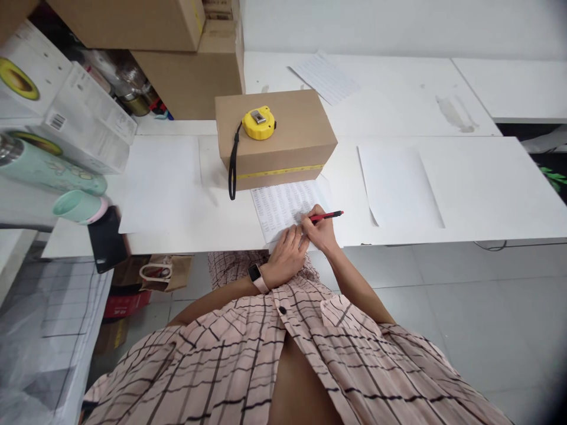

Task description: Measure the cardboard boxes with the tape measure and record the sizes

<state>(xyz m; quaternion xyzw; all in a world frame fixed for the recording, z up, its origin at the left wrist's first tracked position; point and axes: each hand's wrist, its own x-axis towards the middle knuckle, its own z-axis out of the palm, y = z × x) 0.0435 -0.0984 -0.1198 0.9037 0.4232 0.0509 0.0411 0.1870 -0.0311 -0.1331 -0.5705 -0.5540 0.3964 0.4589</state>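
Note:
My right hand is closed around a red and black pen, its writing end over a sheet of paper filled with rows of small writing. Flat on the lower edge of that sheet, beside the right hand, lies my left hand with fingers stretched out; it wears a watch. Just beyond the sheet stands a brown cardboard box, its front bottom edge against the paper. On top of the box rests a yellow tape measure with a black strap hanging down. A yellow measuring strip runs along the box's front.
Blank sheets lie left and right on the white table. Another written sheet is behind the box. At left are a black phone, a mint cup, a bottle and large cartons.

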